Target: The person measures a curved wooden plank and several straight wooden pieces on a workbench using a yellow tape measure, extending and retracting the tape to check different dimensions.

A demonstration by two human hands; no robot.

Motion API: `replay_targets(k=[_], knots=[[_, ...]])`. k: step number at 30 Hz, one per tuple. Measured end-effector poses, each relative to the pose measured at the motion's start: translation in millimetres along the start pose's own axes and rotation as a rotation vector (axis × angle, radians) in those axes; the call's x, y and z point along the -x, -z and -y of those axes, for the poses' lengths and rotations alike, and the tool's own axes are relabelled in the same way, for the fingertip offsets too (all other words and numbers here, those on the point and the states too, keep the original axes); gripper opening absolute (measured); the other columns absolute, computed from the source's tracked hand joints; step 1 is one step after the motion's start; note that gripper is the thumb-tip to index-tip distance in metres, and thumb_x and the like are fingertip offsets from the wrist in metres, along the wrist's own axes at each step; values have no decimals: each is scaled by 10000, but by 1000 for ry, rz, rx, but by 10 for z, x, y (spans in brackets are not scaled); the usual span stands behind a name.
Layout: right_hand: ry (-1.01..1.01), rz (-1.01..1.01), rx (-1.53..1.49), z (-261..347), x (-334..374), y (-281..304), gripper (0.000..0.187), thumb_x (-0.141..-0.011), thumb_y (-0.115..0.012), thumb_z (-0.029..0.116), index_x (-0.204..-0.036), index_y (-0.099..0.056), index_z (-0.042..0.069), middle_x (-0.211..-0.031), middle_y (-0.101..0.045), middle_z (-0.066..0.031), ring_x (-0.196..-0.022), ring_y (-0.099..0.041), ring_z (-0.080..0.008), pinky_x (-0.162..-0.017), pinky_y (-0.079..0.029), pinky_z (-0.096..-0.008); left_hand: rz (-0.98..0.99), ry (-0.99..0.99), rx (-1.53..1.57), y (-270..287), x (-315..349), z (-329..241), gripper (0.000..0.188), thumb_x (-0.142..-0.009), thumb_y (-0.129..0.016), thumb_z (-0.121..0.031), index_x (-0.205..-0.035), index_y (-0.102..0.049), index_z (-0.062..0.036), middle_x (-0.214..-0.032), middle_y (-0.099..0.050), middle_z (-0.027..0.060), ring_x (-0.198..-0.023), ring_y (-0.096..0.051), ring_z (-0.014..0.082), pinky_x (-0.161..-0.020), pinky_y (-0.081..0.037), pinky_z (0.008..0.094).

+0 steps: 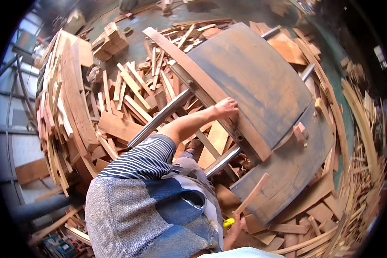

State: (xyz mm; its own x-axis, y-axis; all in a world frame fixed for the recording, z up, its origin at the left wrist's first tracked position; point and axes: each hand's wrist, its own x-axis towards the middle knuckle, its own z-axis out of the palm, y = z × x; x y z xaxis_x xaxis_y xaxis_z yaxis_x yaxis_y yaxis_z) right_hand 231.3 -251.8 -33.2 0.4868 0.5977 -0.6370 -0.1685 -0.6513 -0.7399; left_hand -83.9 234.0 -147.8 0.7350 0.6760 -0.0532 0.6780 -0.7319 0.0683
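My left hand (226, 107) lies on a long wooden board (189, 64), its fingers curled over the board's edge. The board runs slantwise along the near edge of a flat, dust-covered machine table (249, 81). Low in the view, my right hand (235, 227) is closed round a thin wooden stick (253, 193), which points up and to the right over a lower metal plate (288, 172). A small yellow object (228, 222) shows beside the right fingers; its kind cannot be made out. A short wood block (300, 133) sits on the lower plate's edge.
Two metal rails (161, 117) stick out from the table toward me. Loose offcuts (133, 86) pile up below and left of it. Long planks (75, 90) are stacked at the left, and wood strips (361, 129) at the right. Stacked blocks (112, 41) stand farther back.
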Motion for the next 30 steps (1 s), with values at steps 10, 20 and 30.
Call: replay_targets(k=[10,20,30], knots=[[598,653,42,2593,-524,-2398,636,-930,-759,345,-1367,-557,-72,-1124,-702,-108,-853,-625,-101,-766,-498,-220,-210,-5,36,-315,749,-191,620,-596,-867,-595,-972,-668,-144,-1035,-651,60,-1096,-591,258,-961,-459,408],[728,483,501,2530,-75,-2637,498,-891,-762,169,-1283,-629,-109,-995,-749,-155,-946,-689,-191,-908,-529,-356,-62,-85,72,-2,1085,-352,814,-540,-857,-683,-1111,-624,-152,-1069,-585,70,-1058,-524,259,-898,-419,423],[255,249,165,969,-156,-1215,411,-914,-714,79,-1268,-620,-107,-1022,-708,-122,-900,-660,-167,-834,-533,-310,35,-178,206,360,1111,-214,934,-539,-878,-694,-1240,-575,-157,-1144,-575,97,-1086,-529,288,-886,-442,446]])
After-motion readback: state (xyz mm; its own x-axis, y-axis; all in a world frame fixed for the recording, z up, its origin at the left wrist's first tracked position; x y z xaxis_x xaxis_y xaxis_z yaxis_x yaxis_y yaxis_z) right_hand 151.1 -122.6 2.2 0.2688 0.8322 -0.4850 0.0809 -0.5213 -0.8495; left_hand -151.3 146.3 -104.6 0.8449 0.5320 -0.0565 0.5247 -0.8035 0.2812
